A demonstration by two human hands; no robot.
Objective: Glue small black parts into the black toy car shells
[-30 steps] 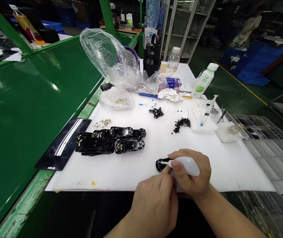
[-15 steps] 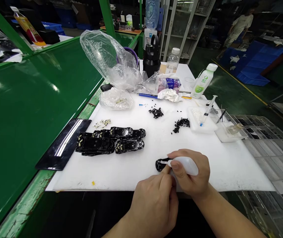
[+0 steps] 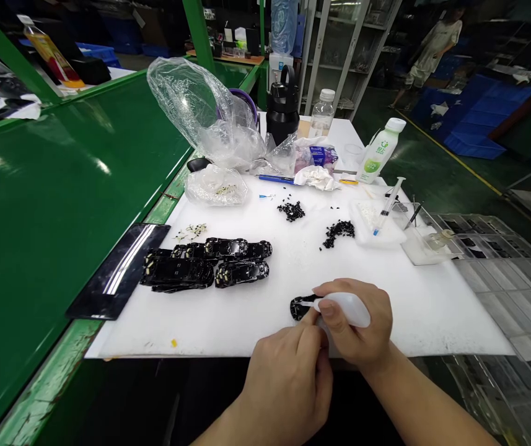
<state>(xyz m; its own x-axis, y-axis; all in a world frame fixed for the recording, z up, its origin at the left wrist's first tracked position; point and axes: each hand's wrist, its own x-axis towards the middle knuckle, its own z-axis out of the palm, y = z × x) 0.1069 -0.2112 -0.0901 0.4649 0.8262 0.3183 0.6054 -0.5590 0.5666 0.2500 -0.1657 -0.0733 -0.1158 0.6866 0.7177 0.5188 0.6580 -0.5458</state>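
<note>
Right hand (image 3: 358, 331) wrapped tight in a grip around white squeeze bottle (image 3: 346, 308), nozzle on small black part (image 3: 300, 307) near front of white worktop (image 3: 432, 310). Left hand (image 3: 288, 384) pinching that part. Clear bag (image 3: 216, 186) holding pale bits; factory behind.

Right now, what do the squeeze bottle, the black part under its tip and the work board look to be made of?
Squeeze bottle: soft translucent white plastic, likely; milky, matte, with a thin nozzle. Black part: glossy moulded plastic, it seems; sharp highlights, same look as the stacked parts. Board: matte white sheet, probably plastic; flat, no glare.
</note>
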